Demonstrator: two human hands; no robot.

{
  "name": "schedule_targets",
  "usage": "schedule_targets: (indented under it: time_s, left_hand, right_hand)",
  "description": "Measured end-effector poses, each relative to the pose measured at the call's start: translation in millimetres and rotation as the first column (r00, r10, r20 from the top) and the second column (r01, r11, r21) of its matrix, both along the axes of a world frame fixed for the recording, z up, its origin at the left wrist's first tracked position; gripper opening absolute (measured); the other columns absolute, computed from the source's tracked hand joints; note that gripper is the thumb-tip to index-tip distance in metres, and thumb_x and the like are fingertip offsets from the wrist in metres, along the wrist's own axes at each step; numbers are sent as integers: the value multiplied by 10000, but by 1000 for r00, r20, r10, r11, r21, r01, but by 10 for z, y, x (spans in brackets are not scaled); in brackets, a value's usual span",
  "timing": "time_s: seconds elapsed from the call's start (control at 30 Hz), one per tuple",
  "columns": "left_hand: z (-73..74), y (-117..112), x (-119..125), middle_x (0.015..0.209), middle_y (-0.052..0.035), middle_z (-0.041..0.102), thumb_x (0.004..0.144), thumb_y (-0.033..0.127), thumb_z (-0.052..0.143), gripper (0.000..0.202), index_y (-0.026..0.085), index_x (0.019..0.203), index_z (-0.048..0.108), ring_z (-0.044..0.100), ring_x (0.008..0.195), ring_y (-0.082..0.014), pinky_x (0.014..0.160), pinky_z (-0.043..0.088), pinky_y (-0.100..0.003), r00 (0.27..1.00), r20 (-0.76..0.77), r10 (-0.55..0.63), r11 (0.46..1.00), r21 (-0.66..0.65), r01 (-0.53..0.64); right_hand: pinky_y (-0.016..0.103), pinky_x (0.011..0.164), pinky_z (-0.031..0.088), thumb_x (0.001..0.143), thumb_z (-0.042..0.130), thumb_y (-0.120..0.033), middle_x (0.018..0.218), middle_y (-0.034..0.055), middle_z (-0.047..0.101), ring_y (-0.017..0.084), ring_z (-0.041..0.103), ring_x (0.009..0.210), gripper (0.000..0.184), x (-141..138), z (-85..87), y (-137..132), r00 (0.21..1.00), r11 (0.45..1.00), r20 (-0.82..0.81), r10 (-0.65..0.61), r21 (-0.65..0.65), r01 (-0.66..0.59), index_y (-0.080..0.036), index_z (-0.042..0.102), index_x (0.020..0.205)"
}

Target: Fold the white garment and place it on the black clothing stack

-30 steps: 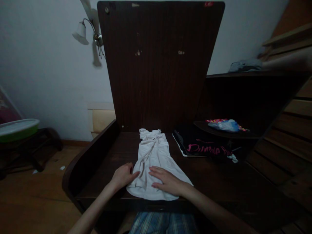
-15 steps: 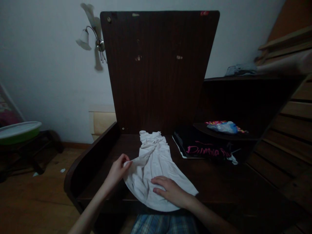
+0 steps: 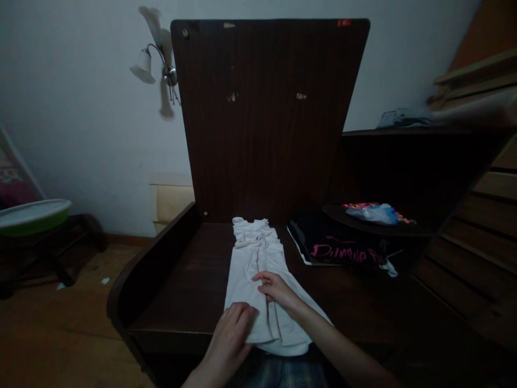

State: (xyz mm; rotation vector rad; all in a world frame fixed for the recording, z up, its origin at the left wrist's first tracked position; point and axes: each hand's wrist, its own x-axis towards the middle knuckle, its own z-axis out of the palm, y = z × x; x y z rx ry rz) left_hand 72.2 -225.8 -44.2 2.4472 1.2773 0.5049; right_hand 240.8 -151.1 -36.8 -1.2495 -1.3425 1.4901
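A white garment [image 3: 254,253] lies lengthwise on a dark wooden desk [image 3: 189,280], its left side folded over toward the middle. My left hand [image 3: 232,328] rests on the garment's near left part, fingers bent and pressed on the folded cloth near the desk's front edge. My right hand [image 3: 277,288] lies on the middle of the garment, fingers curled and pressing the fold line. Neither hand lifts the cloth.
A folded black garment with pink lettering [image 3: 343,248] lies to the right, under a low shelf holding a blue and coloured bag [image 3: 374,212]. A tall dark board [image 3: 266,113] stands behind. A wall lamp [image 3: 155,62] and a green-rimmed tray [image 3: 32,215] are at left.
My left hand, which pinched and lifted the garment's left edge, has laid it over the middle and moved down to the near edge. My right hand slid up to the centre.
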Motion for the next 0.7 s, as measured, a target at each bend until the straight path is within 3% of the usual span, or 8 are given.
schedule_targets:
  time_s: [0.13, 0.23, 0.37, 0.43, 0.53, 0.6, 0.7]
  left_hand:
    - [119, -8, -107, 984, -34, 540, 652, 86, 484, 303, 234, 916, 497, 473, 925, -207, 820, 351, -314, 996, -82, -18, 1000, -12, 17]
    - [206, 10, -105, 959, -33, 549, 645, 131, 538, 252, 234, 874, 513, 471, 908, -225, 815, 339, -340, 982, -176, -66, 998, 3, 68]
    - [254, 1, -84, 993, -52, 536, 650, 173, 574, 256, 212, 895, 510, 455, 954, -239, 870, 315, -364, 988, -153, 12, 1000, 23, -8]
    - [283, -23, -86, 974, -51, 532, 664, 212, 582, 200, 208, 852, 512, 456, 947, -232, 876, 321, -359, 994, -112, 0, 1000, 16, 2]
    - [361, -20, -82, 939, -44, 535, 740, 320, 545, 134, 209, 812, 521, 471, 913, -206, 852, 356, -331, 994, -14, -110, 994, -7, 110]
    - [413, 45, -60, 1010, -55, 541, 797, 366, 491, 193, 209, 900, 536, 471, 971, -195, 883, 356, -318, 982, 63, -176, 984, -4, 177]
    - [444, 222, -1, 1240, -68, 473, 830, 393, 457, 345, 224, 1128, 493, 399, 1147, -207, 977, 300, -345, 963, 93, -254, 967, 26, 253]
  right_hand:
    - [167, 404, 329, 603, 502, -181, 642, -57, 451, 51, 436, 457, 248, 30, 11, -32, 996, 999, 86, -6, 52, 1, -168, 569, 842]
    - [200, 434, 369, 640, 492, -232, 691, -34, 500, 74, 484, 474, 253, 205, 64, -45, 963, 982, 268, -38, 189, -14, -172, 567, 874]
    - [235, 569, 393, 659, 512, -264, 679, -1, 543, 117, 509, 589, 215, 691, 187, -76, 795, 897, 535, -285, 440, 25, -163, 578, 838]
    - [240, 577, 373, 659, 548, -323, 665, 7, 549, 136, 509, 617, 205, 944, 224, -139, 677, 907, 668, -308, 422, -4, -171, 580, 793]
    - [232, 538, 322, 626, 597, -398, 642, 6, 551, 145, 498, 612, 219, 1179, 208, -292, 546, 960, 813, -205, 276, -52, -188, 567, 680]
    - [223, 523, 298, 598, 616, -352, 627, -2, 540, 134, 483, 600, 187, 1225, 167, -392, 546, 977, 828, -125, 198, -76, -187, 528, 601]
    - [205, 508, 290, 585, 567, -230, 576, -31, 483, 110, 448, 571, 130, 1221, 135, -474, 660, 984, 746, -89, 170, -59, -186, 450, 549]
